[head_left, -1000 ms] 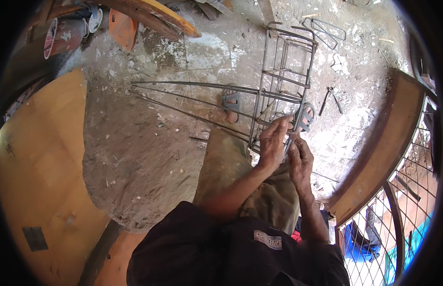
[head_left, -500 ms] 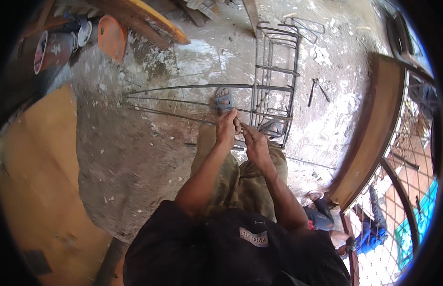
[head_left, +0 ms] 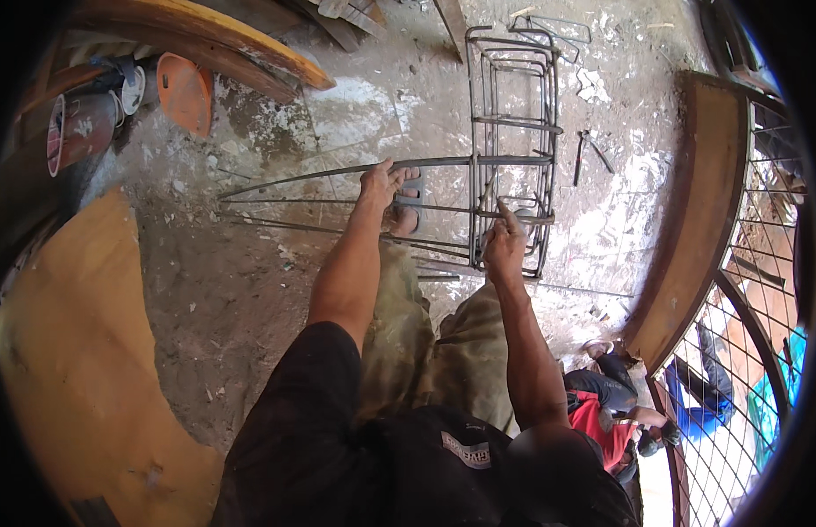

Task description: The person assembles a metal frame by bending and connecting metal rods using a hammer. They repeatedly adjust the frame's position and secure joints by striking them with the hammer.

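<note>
One long steel rod (head_left: 438, 162) is touched by the left hand (head_left: 379, 185), fingers loosely spread; past the outstretched finger of the right hand (head_left: 505, 248), a steel-rod cage (head_left: 517, 124) is seen; any pinch there cannot be told.

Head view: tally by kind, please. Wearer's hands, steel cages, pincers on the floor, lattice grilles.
Hands: 2 (left hand, right hand)
Steel cage: 1
Pincers: 1
Lattice grille: 1
Total: 5

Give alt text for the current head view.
A person's left hand is at long metal rods, the right hand at the metal frame they cross. A pincer-like tool lies to the right; another person in red, lower right.
</note>
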Motion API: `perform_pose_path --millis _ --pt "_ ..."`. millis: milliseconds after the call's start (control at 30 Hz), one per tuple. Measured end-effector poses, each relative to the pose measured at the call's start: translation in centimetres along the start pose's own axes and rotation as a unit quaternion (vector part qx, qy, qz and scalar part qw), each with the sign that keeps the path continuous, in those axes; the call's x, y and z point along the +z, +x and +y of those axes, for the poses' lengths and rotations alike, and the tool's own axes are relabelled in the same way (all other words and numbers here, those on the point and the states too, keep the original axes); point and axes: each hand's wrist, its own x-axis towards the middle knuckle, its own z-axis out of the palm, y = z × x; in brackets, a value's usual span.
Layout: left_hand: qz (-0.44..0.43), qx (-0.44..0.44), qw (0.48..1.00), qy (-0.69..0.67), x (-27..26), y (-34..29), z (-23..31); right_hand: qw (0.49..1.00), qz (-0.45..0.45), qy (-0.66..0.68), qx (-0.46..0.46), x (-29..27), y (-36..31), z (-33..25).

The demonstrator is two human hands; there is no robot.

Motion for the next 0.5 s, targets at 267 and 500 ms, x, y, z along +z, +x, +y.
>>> perform_pose_path --millis 267,500 --pt "0.002 0.07 0.997 0.018 0.2 -0.1 0.1 0.999 0.024 -0.021 -0.017 0.5 0.2 -0.5" --pt "-0.042 0.072 0.995 -0.047 -1.2 1.9 -0.6 0.994 0.011 -0.1 -0.048 -0.7 1.2 0.5"
